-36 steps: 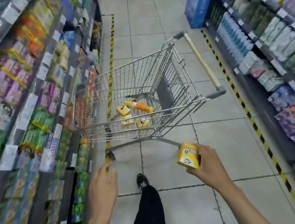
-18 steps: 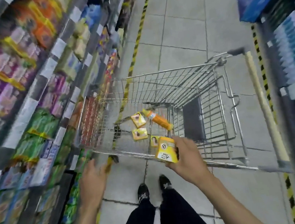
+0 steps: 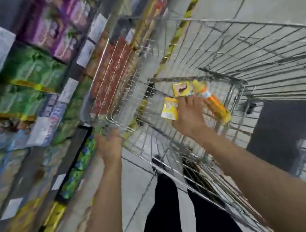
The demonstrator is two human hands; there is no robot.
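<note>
Over the last second the right hand (image 3: 189,117) had carried the small yellow cardboard box (image 3: 169,109) from above the floor tiles, over the near rim and down into the silver wire shopping cart (image 3: 255,49). The box sat low in the basket, pinched between thumb and curled fingers, so the placing looked nearly done, with only the release left. The left hand (image 3: 109,146) had come forward to the cart's near left corner; blur hid whether its fingers closed on the wire. Just beyond the box lay a yellow carton with a dark picture (image 3: 181,89) and an orange-and-yellow plastic bottle (image 3: 217,106), crowding the landing spot on its right. Packed store shelves (image 3: 27,73) stood close on the left.
</note>
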